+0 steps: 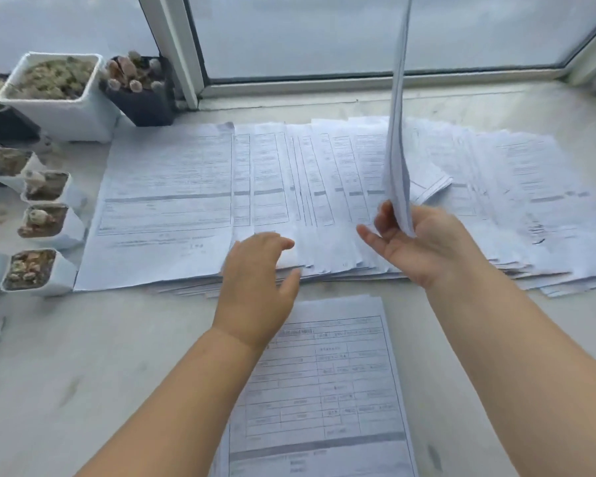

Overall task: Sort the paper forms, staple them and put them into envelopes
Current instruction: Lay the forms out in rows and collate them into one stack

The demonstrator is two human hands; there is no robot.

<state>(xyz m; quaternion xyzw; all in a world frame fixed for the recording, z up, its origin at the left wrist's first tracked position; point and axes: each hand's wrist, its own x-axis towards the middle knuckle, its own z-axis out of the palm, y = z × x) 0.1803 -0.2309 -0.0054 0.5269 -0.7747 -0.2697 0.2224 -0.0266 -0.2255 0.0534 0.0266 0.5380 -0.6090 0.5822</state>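
Two hands (255, 270), about eight plant pots (57, 94), uncountably many forms (166, 204).

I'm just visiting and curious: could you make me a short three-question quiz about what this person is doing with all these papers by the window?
1. True or false: the right hand holds a sheaf of forms standing on edge above the spread forms.
2. What is the left hand doing? A) gripping a stapler B) reaching with relaxed fingers over the spread forms C) lifting a plant pot
3. Fill in: the small separate stack of forms lies ____ the person than the spread forms.

Key: 1 true; 2 B; 3 nearer to.
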